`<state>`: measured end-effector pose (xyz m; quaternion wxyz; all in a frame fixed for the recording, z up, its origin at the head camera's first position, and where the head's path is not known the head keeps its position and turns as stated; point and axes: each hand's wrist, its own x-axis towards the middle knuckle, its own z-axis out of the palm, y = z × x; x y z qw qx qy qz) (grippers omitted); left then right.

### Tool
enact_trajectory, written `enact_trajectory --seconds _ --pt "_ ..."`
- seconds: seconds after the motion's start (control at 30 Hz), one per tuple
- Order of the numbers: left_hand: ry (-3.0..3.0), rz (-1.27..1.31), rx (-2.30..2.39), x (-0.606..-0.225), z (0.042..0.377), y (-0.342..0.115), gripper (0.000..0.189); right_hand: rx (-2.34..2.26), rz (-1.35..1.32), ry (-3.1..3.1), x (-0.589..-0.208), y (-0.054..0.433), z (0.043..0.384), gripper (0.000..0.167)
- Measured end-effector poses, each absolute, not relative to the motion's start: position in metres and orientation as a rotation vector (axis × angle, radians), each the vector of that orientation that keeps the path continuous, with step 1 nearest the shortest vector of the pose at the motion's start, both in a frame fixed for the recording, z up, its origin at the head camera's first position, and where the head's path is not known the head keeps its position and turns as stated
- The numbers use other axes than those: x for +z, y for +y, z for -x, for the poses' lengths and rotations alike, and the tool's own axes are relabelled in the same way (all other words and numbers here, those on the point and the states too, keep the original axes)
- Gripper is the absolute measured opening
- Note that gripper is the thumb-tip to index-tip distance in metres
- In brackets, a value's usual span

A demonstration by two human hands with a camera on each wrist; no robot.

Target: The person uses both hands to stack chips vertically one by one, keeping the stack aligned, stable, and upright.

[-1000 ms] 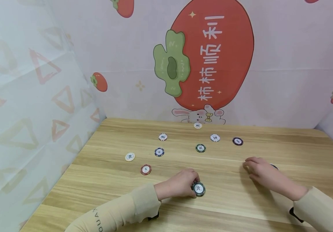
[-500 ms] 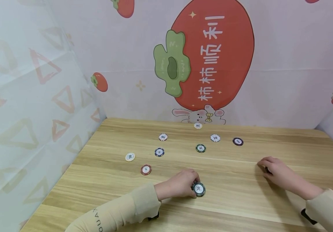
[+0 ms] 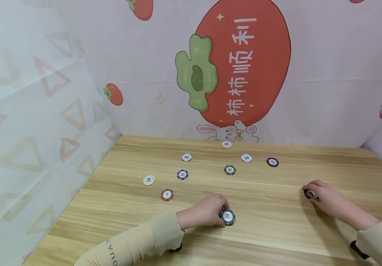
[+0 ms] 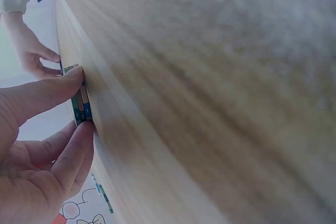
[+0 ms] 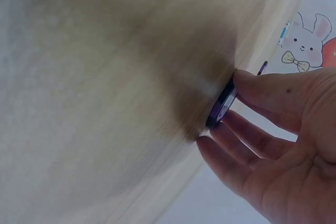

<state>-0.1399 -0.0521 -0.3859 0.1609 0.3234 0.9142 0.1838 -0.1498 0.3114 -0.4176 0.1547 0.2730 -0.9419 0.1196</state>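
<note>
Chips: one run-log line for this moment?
left hand: holds chip stack, green 20 chip on top | right hand: pinches purple chip | other chips: spread on table

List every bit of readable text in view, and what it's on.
"柿柿顺利": wall
"50": far white chip, near white chip
"500": red-edged chip
"10": blue chip, pale chip
"20": far green chip, held green chip
"5": red chip
"OUAX": left sleeve, possibly cut off
Too small or blurred: far purple chip, held purple chip, chips' fine print
</note>
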Motion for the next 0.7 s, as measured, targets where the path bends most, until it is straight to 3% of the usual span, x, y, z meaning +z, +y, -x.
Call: enact_trajectory --seconds 0.4,0.7 --pt "2.607 -0.922 0.521 -0.386 0.14 -0.052 0.036 0.366 -0.691 -2.726 -0.409 0.309 0.152 0.036" --pt "2.619 -0.919 0.518 -0.387 0.14 -0.051 0.036 0.362 -0.686 -2.755 -0.396 0.3 0.15 0.028"
